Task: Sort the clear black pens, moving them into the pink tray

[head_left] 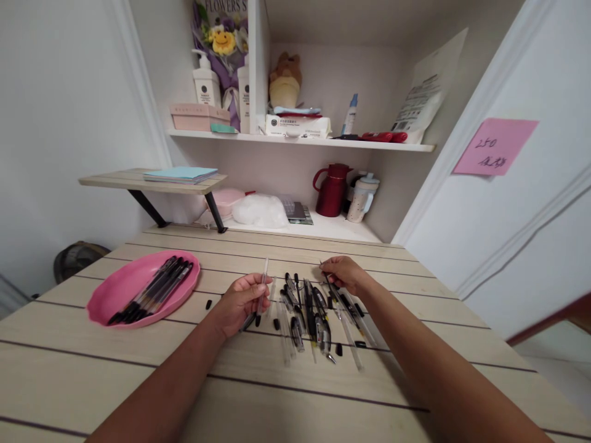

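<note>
My left hand [244, 299] is closed around a clear pen barrel [265, 271], held almost upright with a dark piece at its lower end. To the right, my right hand [344, 272] pinches a thin dark pen refill [327, 278] at the far edge of a loose pile. That pile holds several clear barrels [353, 347], black pen caps [339, 349], dark refills [310, 301] and black-and-clear pen parts [297, 333]. A lone black cap [209, 304] lies left of my left hand. Some parts under both hands are hidden.
A pink tray [104, 307] with several black pens [159, 289] stands on the left of the slatted table [258, 412]. Behind it rises a small raised shelf [111, 178] on black legs. A red jug [332, 191] and a cup [362, 200] stand at the back.
</note>
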Available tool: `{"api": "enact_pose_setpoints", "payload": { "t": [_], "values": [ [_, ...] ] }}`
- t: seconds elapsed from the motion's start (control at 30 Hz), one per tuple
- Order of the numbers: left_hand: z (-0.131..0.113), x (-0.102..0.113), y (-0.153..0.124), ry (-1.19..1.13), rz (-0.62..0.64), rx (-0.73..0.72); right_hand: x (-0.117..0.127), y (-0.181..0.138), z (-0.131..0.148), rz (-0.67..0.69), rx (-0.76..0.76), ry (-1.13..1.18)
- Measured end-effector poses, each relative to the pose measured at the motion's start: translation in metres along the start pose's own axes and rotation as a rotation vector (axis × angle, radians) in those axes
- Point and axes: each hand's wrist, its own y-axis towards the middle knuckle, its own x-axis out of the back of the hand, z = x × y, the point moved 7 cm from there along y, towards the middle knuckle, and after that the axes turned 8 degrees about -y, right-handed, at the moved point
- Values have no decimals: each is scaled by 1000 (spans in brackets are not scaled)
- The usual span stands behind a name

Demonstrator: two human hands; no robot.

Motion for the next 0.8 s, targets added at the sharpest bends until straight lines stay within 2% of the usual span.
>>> {"api": "enact_pose_setpoints", "payload": {
  "t": [0.2, 0.3, 0.43, 0.57, 0.7, 0.8],
  "values": [
    [4, -8, -3, 41, 49, 23, -9, -25, 25, 45, 78, 98],
    [8, -14, -6, 81, 92, 43, -18, -45, 45, 54, 166, 247],
    [13, -21, -9, 107, 161, 61, -20, -67, 65, -27, 275, 475],
    [17, -25, -11, 111, 202, 63, -11, -81, 77, -152, 384, 615],
    [20, -25, -11, 129, 201, 93, 1, -89, 82, -254, 477, 667],
    [21, -25, -11, 159, 200, 100, 3, -91, 83, -277, 496, 648]
  ]
}}
